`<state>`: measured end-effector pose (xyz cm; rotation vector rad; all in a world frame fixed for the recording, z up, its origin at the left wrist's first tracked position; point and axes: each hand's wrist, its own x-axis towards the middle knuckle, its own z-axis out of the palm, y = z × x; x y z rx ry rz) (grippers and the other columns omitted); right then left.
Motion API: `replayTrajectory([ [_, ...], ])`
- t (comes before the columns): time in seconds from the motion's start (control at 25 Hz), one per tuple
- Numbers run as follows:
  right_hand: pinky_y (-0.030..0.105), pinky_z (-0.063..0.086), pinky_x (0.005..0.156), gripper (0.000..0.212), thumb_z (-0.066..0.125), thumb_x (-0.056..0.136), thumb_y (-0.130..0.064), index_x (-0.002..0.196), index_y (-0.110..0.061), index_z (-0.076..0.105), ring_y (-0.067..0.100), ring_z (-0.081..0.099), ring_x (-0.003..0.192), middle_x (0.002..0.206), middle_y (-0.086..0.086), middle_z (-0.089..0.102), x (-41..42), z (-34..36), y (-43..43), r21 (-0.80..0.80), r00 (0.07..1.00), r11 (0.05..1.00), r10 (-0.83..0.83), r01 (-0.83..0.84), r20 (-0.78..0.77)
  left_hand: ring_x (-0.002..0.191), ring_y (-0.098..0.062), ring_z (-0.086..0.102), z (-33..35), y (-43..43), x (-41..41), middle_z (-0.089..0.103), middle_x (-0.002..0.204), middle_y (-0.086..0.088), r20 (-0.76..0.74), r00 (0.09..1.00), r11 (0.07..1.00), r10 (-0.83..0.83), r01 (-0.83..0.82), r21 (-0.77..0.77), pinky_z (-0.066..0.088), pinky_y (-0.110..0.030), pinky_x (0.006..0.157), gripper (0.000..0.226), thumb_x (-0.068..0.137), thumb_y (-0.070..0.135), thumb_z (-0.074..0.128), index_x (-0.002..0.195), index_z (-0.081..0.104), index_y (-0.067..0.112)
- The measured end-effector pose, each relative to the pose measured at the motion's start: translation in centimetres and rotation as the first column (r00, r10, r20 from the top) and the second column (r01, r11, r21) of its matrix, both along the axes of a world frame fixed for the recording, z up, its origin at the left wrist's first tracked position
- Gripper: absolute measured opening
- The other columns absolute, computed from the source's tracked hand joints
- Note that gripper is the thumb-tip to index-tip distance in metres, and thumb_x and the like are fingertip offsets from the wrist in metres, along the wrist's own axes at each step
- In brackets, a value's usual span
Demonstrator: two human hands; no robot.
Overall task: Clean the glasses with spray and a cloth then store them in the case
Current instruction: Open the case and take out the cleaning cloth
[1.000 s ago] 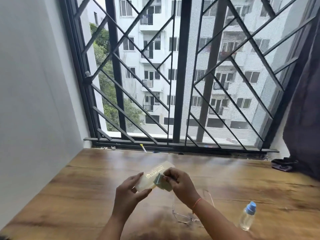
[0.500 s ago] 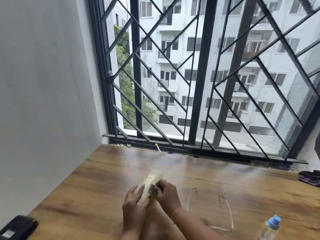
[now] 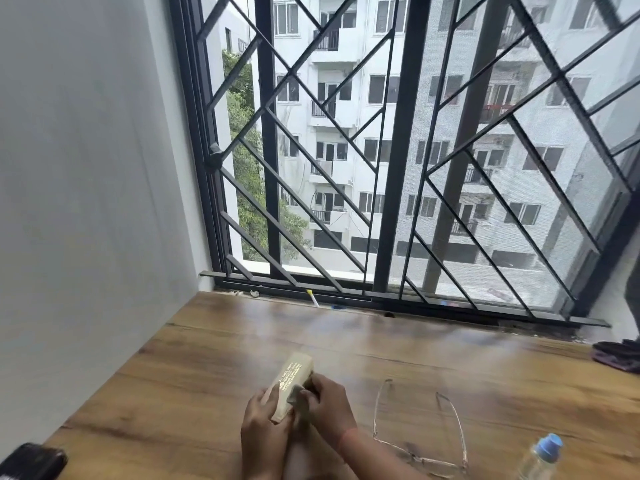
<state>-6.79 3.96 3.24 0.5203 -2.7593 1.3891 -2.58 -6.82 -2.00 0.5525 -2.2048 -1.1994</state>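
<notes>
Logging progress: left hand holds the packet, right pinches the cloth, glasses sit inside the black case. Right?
No: the head view shows the glasses lying open on the table, apart from the case. The left hand does hold the packet, the right hand the cloth.

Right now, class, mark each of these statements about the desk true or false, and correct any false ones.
1. The glasses lie on the wooden table, in neither hand. True.
2. The left hand holds the spray bottle. False: it holds a beige packet; the spray bottle is untouched, to the right of the glasses.
3. The right hand pinches a small cloth at the packet. True.
4. The bottle's cap is red. False: it is blue.
</notes>
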Motion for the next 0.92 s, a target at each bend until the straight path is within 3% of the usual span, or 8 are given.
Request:
replayTrajectory([
  [0.12, 0.012, 0.029, 0.052, 0.025, 0.057, 0.084, -0.014, 0.06, -0.019, 0.05, 0.005, 0.047, 0.054, 0.055, -0.012, 0.045, -0.4, 0.4, 0.5, 0.0, 1.0, 1.0, -0.029, 0.029, -0.012, 0.092, -0.036, 0.064, 0.1, -0.1, -0.2, 0.063, 0.102, -0.024, 0.059, 0.998, 0.999, -0.027, 0.03, -0.042, 0.047, -0.031, 0.081, 0.049, 0.054, 0.004, 0.087, 0.1, 0.071, 0.003],
  [0.28, 0.014, 0.031, 0.053, 0.019, 0.058, 0.082, -0.018, 0.071, -0.003, 0.06, 0.014, 0.047, 0.064, 0.056, -0.012, 0.047, -0.7, 1.0, 1.7, -0.087, 0.995, 0.991, -0.099, 0.1, 0.01, 0.099, -0.038, 0.06, 0.6, 0.1, 0.0, 0.061, 0.107, -0.023, 0.1, 0.994, 0.994, -0.049, 0.058, -0.089, 0.046, -0.037, 0.086, 0.056, 0.056, 0.001, 0.084, 0.109, 0.068, 0.005],
  [0.44, 0.016, 0.033, 0.054, 0.017, 0.059, 0.078, -0.023, 0.065, -0.012, 0.058, 0.013, 0.05, 0.064, 0.061, -0.003, 0.055, -1.0, 1.4, 2.6, -0.149, 0.987, 0.977, -0.146, 0.155, 0.069, 0.113, -0.041, 0.054, 1.4, 0.3, 0.3, 0.056, 0.121, -0.029, 0.193, 0.979, 0.986, -0.068, 0.096, -0.14, 0.044, -0.043, 0.094, 0.062, 0.058, 0.014, 0.085, 0.115, 0.064, 0.004],
  [0.56, 0.024, 0.045, 0.06, 0.027, 0.062, 0.082, -0.015, 0.058, -0.023, 0.055, 0.014, 0.055, 0.065, 0.063, -0.003, 0.06, -1.2, 1.3, 2.8, -0.267, 0.962, 0.936, -0.173, 0.228, 0.212, 0.114, -0.042, 0.054, 2.6, 1.1, -0.1, 0.059, 0.118, -0.029, 0.091, 0.995, 0.974, -0.048, 0.067, -0.216, 0.047, -0.046, 0.09, 0.06, 0.069, 0.044, 0.065, 0.108, 0.066, -0.001],
  [0.64, 0.036, 0.05, 0.061, 0.024, 0.063, 0.083, -0.01, 0.06, -0.017, 0.061, 0.021, 0.059, 0.066, 0.068, 0.008, 0.065, -1.2, 1.7, 2.8, -0.45, 0.923, 0.836, -0.157, 0.314, 0.351, 0.106, -0.034, 0.061, 5.6, 2.6, -0.3, 0.066, 0.109, -0.021, 0.009, 0.993, 0.985, -0.117, 0.117, -0.128, 0.049, -0.035, 0.084, 0.042, 0.081, 0.034, 0.061, 0.105, 0.068, 0.001],
  [0.72, 0.035, 0.047, 0.057, 0.018, 0.063, 0.084, -0.007, 0.067, -0.009, 0.064, 0.025, 0.058, 0.065, 0.072, 0.017, 0.065, -1.2, 2.3, 3.3, -0.582, 0.888, 0.718, -0.108, 0.38, 0.447, 0.081, -0.029, 0.067, 8.4, 4.3, -0.9, 0.072, 0.085, -0.016, -0.023, 0.976, 0.974, -0.215, 0.216, 0.07, 0.048, -0.034, 0.069, 0.014, 0.085, 0.017, 0.065, 0.09, 0.074, 0.008],
  [0.84, 0.032, 0.046, 0.054, 0.009, 0.06, 0.087, -0.006, 0.081, 0.001, 0.062, 0.026, 0.058, 0.063, 0.075, 0.02, 0.064, -1.1, 3.6, 4.9, -0.718, 0.851, 0.526, -0.021, 0.455, 0.524, 0.069, -0.024, 0.066, 10.6, 6.2, -1.8, 0.072, 0.072, -0.013, -0.099, 0.944, 0.762, -0.316, 0.314, 0.567, 0.057, -0.037, 0.064, 0.017, 0.084, 0.004, 0.062, 0.077, 0.075, 0.013],
  [0.92, 0.032, 0.051, 0.051, 0.009, 0.055, 0.089, -0.004, 0.088, 0.003, 0.061, 0.025, 0.063, 0.058, 0.072, 0.017, 0.068, -0.9, 4.5, 6.8, -0.773, 0.843, 0.411, 0.024, 0.482, 0.538, 0.067, -0.023, 0.064, 10.8, 7.0, -2.2, 0.071, 0.072, -0.012, -0.12, 0.933, 0.678, -0.339, 0.331, 0.656, 0.056, -0.031, 0.063, 0.015, 0.083, -0.003, 0.061, 0.081, 0.073, 0.005],
])
